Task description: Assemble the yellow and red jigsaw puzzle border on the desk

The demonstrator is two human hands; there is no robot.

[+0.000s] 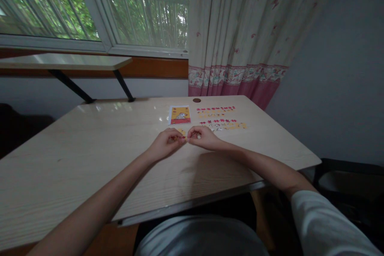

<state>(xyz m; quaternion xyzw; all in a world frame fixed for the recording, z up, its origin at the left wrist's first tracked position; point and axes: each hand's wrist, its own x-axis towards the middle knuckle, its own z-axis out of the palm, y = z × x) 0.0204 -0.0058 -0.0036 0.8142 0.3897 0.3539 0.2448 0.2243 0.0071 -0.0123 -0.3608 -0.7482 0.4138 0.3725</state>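
Note:
My left hand (pixel 166 141) and my right hand (pixel 203 137) meet at the middle of a light wooden table (pixel 90 156). Between their fingertips they pinch a small yellow and red piece (pixel 181 134); most of it is hidden by the fingers. Just beyond the hands lie two rows of small red and yellow pieces, one row (pixel 215 111) farther back and one row (pixel 223 124) closer. A yellow and red card with a picture (pixel 180 114) lies to the left of those rows.
A round cable hole (pixel 197 100) sits at the table's far edge. A window (pixel 90 8) and a folding shelf (pixel 66 62) are at the back left, a flowered curtain (pixel 240 32) at the back right. Dark seating (pixel 345 184) stands right of the table.

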